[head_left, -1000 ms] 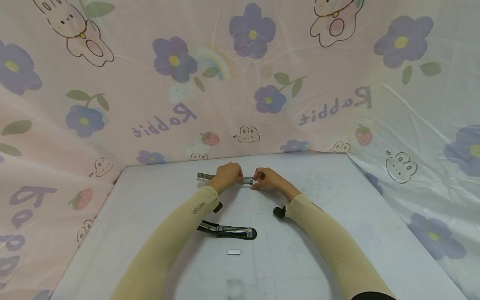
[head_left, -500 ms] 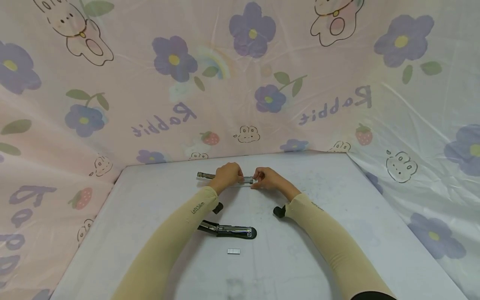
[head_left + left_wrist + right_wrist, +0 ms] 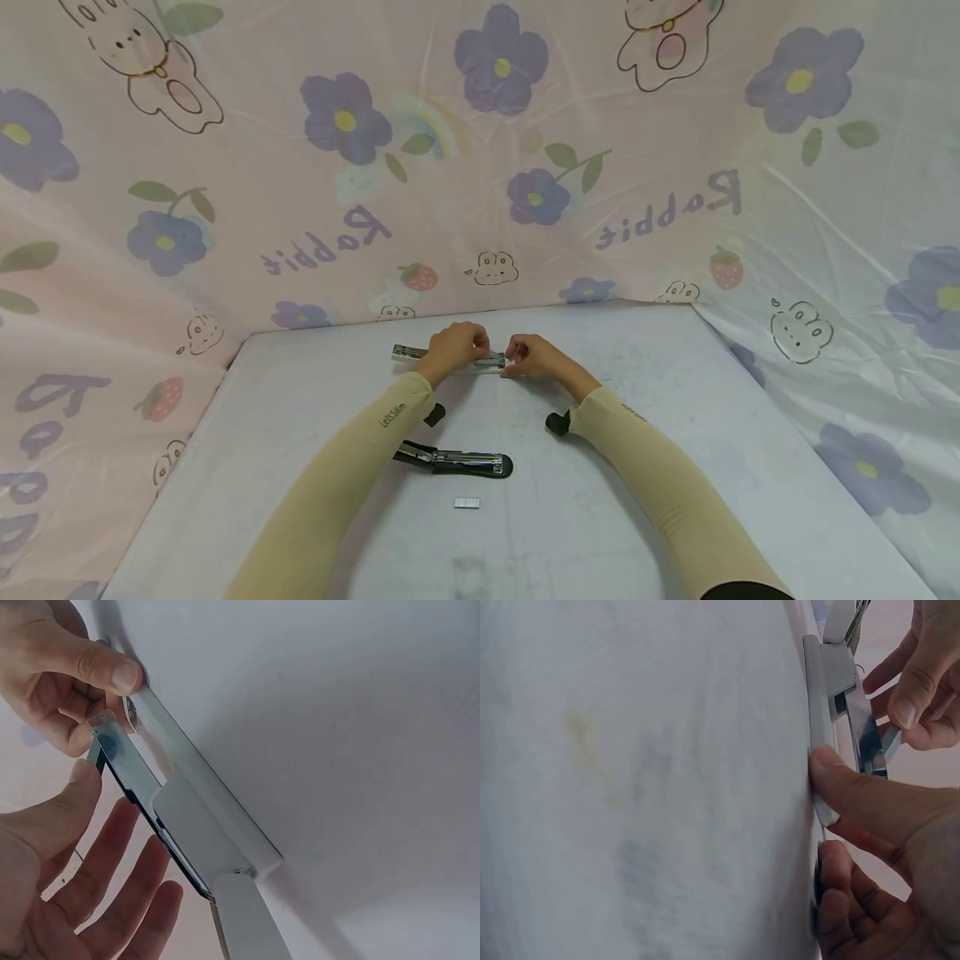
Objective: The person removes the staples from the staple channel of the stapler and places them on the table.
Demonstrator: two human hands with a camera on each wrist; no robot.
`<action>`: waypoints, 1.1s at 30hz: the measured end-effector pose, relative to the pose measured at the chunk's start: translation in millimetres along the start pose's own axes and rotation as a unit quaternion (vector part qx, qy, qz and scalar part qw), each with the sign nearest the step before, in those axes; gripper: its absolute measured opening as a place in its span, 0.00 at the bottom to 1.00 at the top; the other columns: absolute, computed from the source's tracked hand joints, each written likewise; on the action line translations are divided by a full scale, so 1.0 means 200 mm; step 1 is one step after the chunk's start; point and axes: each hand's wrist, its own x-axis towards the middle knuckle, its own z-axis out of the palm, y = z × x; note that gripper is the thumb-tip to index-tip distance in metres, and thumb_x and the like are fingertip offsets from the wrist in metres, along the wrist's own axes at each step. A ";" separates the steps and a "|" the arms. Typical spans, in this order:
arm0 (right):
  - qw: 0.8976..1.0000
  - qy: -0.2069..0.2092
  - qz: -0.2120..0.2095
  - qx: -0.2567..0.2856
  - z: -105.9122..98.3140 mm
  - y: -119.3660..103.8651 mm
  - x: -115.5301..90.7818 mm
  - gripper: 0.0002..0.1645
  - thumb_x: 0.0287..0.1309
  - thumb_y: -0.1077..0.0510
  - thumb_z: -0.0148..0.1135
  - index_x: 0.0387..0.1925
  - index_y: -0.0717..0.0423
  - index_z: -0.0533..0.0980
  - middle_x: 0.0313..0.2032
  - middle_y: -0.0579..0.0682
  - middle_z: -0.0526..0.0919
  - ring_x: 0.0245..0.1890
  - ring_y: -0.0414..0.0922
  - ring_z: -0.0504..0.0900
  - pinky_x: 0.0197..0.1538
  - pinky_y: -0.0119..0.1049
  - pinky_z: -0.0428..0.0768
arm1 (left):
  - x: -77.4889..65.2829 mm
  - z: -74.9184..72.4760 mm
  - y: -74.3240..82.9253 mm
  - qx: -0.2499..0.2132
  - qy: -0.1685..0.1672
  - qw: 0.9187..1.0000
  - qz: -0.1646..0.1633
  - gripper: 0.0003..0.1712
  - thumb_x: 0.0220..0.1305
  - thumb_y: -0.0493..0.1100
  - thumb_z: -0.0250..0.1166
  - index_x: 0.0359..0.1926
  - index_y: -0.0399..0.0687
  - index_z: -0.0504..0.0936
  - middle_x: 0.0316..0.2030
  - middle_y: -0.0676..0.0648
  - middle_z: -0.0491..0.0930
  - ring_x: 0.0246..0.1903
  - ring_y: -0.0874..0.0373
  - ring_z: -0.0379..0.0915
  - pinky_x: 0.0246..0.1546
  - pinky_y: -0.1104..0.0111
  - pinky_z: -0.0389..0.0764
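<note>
A white stapler (image 3: 407,352) lies opened out at the far part of the table, its metal staple channel (image 3: 124,754) exposed. My left hand (image 3: 453,350) pinches a small grey staple strip (image 3: 891,742) between thumb and fingers, tilted at the channel's end. The other left fingers (image 3: 112,836) spread beside the channel. My right hand (image 3: 536,358) grips the end of the stapler's white base (image 3: 206,780), with the thumb (image 3: 840,776) along it. The left hand and sleeve hide the stapler's middle in the head view.
A black stapler (image 3: 468,463), also opened, lies nearer on the white table (image 3: 570,517), partly behind the left sleeve. In front of it is another staple strip (image 3: 467,503). A printed cloth (image 3: 450,208) hangs behind the table and at its sides.
My left fingers have lifted slightly at the channel's end, and the staple strip there now tilts. The right hand keeps its place on the base.
</note>
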 end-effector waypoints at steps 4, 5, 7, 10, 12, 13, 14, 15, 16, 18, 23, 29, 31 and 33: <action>1.000 -0.001 0.003 -0.001 0.00 0.00 0.00 0.19 0.60 0.57 0.81 0.45 0.59 0.79 0.31 0.49 0.78 0.32 0.44 0.73 0.39 0.36 0.72 | 0.01 0.00 -0.01 -0.005 0.004 1.000 0.003 0.08 0.70 0.48 0.75 0.39 0.51 0.86 0.48 0.51 0.89 0.41 0.53 0.83 0.47 0.53 0.81; 1.000 -0.001 0.002 -0.001 0.01 0.00 0.01 0.19 0.61 0.57 0.81 0.45 0.59 0.79 0.31 0.49 0.78 0.32 0.43 0.73 0.39 0.36 0.72 | 0.01 0.01 -0.01 -0.007 0.006 1.000 0.001 0.09 0.70 0.49 0.75 0.40 0.51 0.86 0.48 0.51 0.89 0.42 0.53 0.83 0.47 0.53 0.81; 1.000 -0.002 -0.003 -0.004 0.01 -0.01 0.01 0.19 0.61 0.57 0.81 0.45 0.60 0.79 0.31 0.49 0.78 0.31 0.43 0.73 0.39 0.36 0.72 | 0.01 0.01 -0.01 -0.010 0.008 1.000 -0.003 0.10 0.69 0.50 0.75 0.42 0.51 0.85 0.48 0.51 0.90 0.43 0.52 0.84 0.48 0.53 0.82; 1.000 -0.003 -0.005 -0.005 0.01 -0.01 0.01 0.19 0.60 0.57 0.81 0.45 0.60 0.79 0.30 0.49 0.78 0.31 0.43 0.73 0.39 0.36 0.72 | 0.01 0.01 -0.01 -0.012 0.011 1.000 -0.002 0.12 0.70 0.51 0.74 0.47 0.51 0.86 0.48 0.51 0.90 0.47 0.51 0.86 0.50 0.52 0.83; 1.000 -0.003 -0.005 -0.006 0.01 -0.02 0.01 0.19 0.60 0.57 0.81 0.44 0.60 0.79 0.31 0.48 0.78 0.31 0.43 0.73 0.39 0.36 0.73 | 0.02 0.01 -0.01 -0.014 0.010 1.000 0.005 0.13 0.70 0.51 0.74 0.49 0.52 0.87 0.49 0.51 0.90 0.50 0.51 0.86 0.51 0.50 0.83; 1.000 -0.003 -0.004 -0.006 0.01 -0.02 0.01 0.19 0.60 0.57 0.81 0.44 0.60 0.79 0.31 0.48 0.78 0.31 0.43 0.73 0.40 0.36 0.72 | 0.02 0.01 -0.01 -0.014 0.009 1.000 0.009 0.13 0.70 0.51 0.74 0.50 0.53 0.88 0.49 0.52 0.90 0.51 0.51 0.86 0.52 0.50 0.83; 1.000 -0.003 -0.004 -0.005 0.01 -0.02 0.01 0.19 0.60 0.56 0.81 0.44 0.60 0.79 0.31 0.48 0.78 0.32 0.43 0.73 0.40 0.36 0.72 | 0.02 0.01 -0.01 -0.014 0.009 1.000 0.013 0.12 0.70 0.51 0.73 0.50 0.54 0.89 0.49 0.53 0.90 0.52 0.51 0.86 0.53 0.50 0.82; 1.000 -0.003 -0.005 -0.004 0.01 -0.02 0.01 0.19 0.61 0.56 0.81 0.44 0.60 0.79 0.31 0.48 0.78 0.32 0.43 0.73 0.40 0.36 0.72 | 0.02 0.01 -0.01 -0.013 0.007 1.000 0.017 0.12 0.70 0.51 0.73 0.50 0.54 0.90 0.49 0.53 0.90 0.52 0.51 0.86 0.54 0.50 0.82; 1.000 -0.003 -0.006 -0.003 0.01 -0.02 0.01 0.19 0.61 0.56 0.81 0.44 0.60 0.79 0.31 0.49 0.77 0.32 0.43 0.73 0.40 0.36 0.72 | 0.02 0.01 -0.01 -0.012 0.006 1.000 0.020 0.12 0.71 0.51 0.73 0.50 0.54 0.90 0.50 0.54 0.90 0.52 0.51 0.86 0.54 0.50 0.82; 1.000 -0.002 -0.007 -0.002 0.01 -0.02 0.00 0.19 0.61 0.56 0.81 0.44 0.60 0.79 0.32 0.49 0.77 0.32 0.43 0.73 0.40 0.37 0.72 | 0.02 0.00 -0.01 -0.007 0.003 1.000 0.024 0.12 0.71 0.52 0.73 0.50 0.54 0.90 0.50 0.54 0.90 0.53 0.51 0.85 0.54 0.50 0.82; 1.000 -0.002 -0.002 0.000 0.02 -0.02 0.00 0.19 0.61 0.57 0.81 0.45 0.60 0.79 0.31 0.49 0.78 0.31 0.43 0.73 0.40 0.37 0.72 | 0.00 -0.02 -0.03 0.004 -0.001 0.999 0.033 0.11 0.72 0.52 0.73 0.50 0.55 0.90 0.51 0.54 0.90 0.52 0.52 0.85 0.53 0.51 0.82; 1.000 -0.001 -0.003 -0.013 0.01 -0.02 0.00 0.18 0.61 0.56 0.81 0.44 0.59 0.79 0.32 0.49 0.78 0.33 0.43 0.74 0.41 0.36 0.73 | -0.02 -0.05 -0.06 -0.008 0.012 0.999 0.049 0.10 0.73 0.51 0.73 0.49 0.55 0.90 0.48 0.54 0.90 0.49 0.54 0.85 0.51 0.52 0.83; 1.000 0.001 -0.005 -0.018 0.01 -0.02 0.00 0.18 0.61 0.56 0.81 0.44 0.58 0.79 0.32 0.49 0.78 0.33 0.43 0.74 0.41 0.36 0.73 | -0.03 -0.06 -0.07 -0.014 0.011 0.998 0.054 0.10 0.73 0.51 0.73 0.49 0.54 0.89 0.47 0.53 0.89 0.48 0.54 0.85 0.52 0.52 0.83; 1.000 0.002 -0.004 -0.017 0.00 -0.02 0.00 0.18 0.61 0.56 0.81 0.44 0.58 0.79 0.32 0.49 0.78 0.33 0.43 0.74 0.41 0.37 0.73 | -0.04 -0.08 -0.08 -0.018 0.007 0.998 0.057 0.09 0.73 0.50 0.73 0.48 0.54 0.89 0.47 0.53 0.89 0.48 0.54 0.84 0.52 0.52 0.82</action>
